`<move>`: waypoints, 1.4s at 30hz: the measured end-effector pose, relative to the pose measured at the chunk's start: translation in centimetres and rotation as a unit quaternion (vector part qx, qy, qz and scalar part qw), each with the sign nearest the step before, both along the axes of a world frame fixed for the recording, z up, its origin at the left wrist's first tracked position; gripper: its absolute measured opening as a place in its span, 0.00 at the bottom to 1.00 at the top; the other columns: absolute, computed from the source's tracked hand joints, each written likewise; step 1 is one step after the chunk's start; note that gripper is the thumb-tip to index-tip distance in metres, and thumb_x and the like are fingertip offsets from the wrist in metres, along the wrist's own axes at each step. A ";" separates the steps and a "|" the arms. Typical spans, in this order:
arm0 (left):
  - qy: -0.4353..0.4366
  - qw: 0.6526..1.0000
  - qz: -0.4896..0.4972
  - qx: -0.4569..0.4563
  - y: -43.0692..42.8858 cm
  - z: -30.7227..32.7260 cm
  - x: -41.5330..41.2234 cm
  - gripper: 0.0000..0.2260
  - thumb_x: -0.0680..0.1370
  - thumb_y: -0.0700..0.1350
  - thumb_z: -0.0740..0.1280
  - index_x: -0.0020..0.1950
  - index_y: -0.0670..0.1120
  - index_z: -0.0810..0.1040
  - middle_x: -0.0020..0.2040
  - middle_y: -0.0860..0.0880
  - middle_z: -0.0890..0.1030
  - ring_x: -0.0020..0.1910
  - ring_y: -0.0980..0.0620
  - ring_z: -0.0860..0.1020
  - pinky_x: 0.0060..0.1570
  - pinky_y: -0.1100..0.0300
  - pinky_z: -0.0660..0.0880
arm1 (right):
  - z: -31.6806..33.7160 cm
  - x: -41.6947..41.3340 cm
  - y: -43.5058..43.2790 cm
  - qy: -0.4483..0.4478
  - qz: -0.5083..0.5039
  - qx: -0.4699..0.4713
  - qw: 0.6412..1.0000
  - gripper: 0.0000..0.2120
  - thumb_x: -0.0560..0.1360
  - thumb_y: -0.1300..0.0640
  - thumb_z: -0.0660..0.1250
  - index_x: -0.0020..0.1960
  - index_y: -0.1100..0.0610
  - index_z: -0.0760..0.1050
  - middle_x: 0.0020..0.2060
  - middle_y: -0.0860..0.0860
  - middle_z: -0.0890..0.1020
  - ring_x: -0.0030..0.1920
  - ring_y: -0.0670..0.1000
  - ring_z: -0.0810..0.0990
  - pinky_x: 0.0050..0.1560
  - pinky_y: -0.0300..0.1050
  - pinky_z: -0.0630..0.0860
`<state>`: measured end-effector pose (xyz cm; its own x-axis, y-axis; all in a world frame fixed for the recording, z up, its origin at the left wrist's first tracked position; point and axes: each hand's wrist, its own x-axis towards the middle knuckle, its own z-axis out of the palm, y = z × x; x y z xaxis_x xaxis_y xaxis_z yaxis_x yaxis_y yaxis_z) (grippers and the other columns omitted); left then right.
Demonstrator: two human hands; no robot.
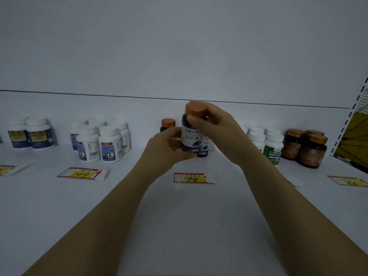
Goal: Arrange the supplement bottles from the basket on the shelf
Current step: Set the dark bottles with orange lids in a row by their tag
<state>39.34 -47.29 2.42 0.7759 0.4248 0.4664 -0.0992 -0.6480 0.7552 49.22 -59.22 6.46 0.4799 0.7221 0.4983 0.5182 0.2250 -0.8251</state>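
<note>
Above the price tag, both hands pinch a rigid, smooth-sided purple bottle: right hand at the cap, left hand at the base; likely light.

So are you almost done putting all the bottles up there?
Lots already stand on the shelf: white bottles on the left, brown bottles on the right. Now the left hand and right hand hold a purple bottle with an orange cap above the 78 price tag. The basket isn't in view, so I can't tell how many remain.
</note>
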 end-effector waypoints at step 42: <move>0.081 0.995 -0.016 -0.047 0.0 0.2 -0.8 0.24 0.65 0.47 0.78 0.58 0.48 0.76 0.52 0.52 0.83 0.50 0.56 0.81 0.51 0.63 0.76 | -0.7 -0.5 0.4 -0.023 -0.152 -0.044 0.987 0.22 0.73 0.43 0.68 0.63 0.51 0.68 0.46 0.47 0.80 0.48 0.49 0.81 0.50 0.48 0.81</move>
<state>38.57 -47.31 2.64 0.8517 0.4339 0.2937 0.0084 -0.5718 0.8204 48.68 -58.84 5.81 0.6592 0.5903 0.4659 0.5879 -0.0183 -0.8087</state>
